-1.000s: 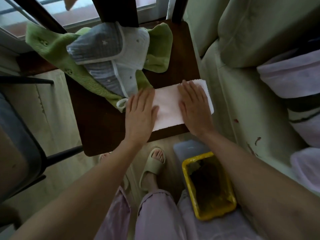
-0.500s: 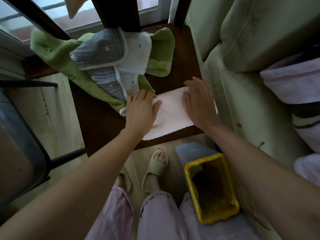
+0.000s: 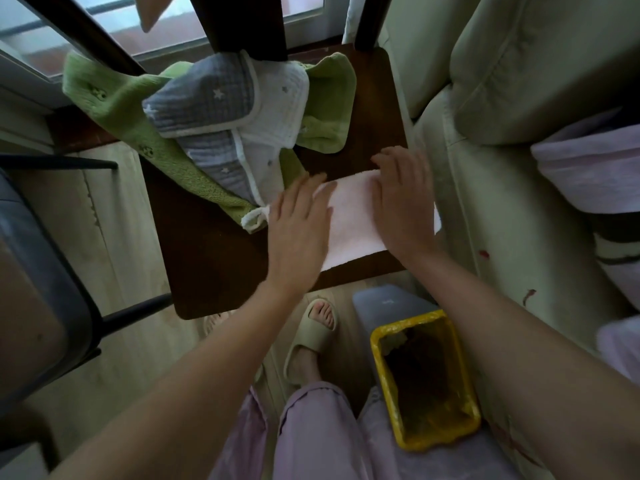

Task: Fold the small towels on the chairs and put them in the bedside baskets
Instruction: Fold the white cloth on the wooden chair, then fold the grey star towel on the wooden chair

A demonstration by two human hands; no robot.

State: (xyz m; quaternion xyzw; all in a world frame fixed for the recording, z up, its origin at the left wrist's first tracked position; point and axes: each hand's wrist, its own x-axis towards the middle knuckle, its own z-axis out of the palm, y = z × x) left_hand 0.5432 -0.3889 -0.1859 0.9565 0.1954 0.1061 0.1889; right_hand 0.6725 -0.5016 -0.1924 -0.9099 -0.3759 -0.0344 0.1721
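A folded pale pink towel (image 3: 349,220) lies flat on the dark wooden chair seat (image 3: 207,258), near its front right corner. My left hand (image 3: 299,226) rests flat on the towel's left end, fingers straight. On the towel's right half my right hand (image 3: 401,202) presses down with straight fingers. Behind the pink towel lie a green towel (image 3: 114,109) and a grey and white star-patterned towel (image 3: 221,102), piled loosely. A yellow basket (image 3: 381,341) stands on the floor below my right forearm.
A pale sofa or bed edge (image 3: 485,209) runs along the right, with lilac cloth (image 3: 588,174) on it. A grey lidded box (image 3: 388,303) sits under the basket. A black-framed chair (image 3: 52,278) stands at the left. My slippered feet (image 3: 311,337) are on the wooden floor.
My left hand has slid right along the pink towel and lies flat again after curling at its left edge. The right hand stays pressed on the right half.
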